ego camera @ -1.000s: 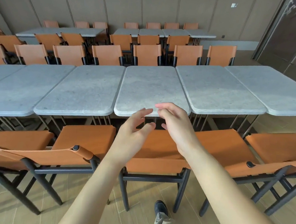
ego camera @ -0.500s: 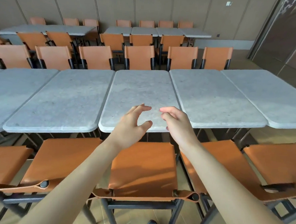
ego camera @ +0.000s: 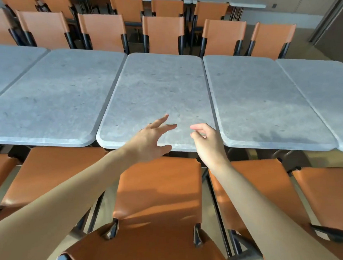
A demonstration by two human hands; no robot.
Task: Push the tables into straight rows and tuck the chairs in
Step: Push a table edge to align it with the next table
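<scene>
Both hands over the middle desk [ego camera: 159, 89], left fingers [ego camera: 162, 127] spread, right fingers [ego camera: 197, 127] curled, empty, poised to grip the near edge beneath.

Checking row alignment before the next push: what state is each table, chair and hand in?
Middle table: near edge juts past its neighbours.
Left table: set farther back.
Right table: set farther back.
Middle chair: seat not tucked under.
Left hand: open, empty.
Right hand: loosely curled, empty.

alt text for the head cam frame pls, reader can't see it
Two bare hands, left hand spread and right hand loosely curled, reach over the near edge of the middle grey table in a row of grey tables, holding nothing. An orange chair sits directly below, with more orange chairs either side and beyond the tables.
</scene>
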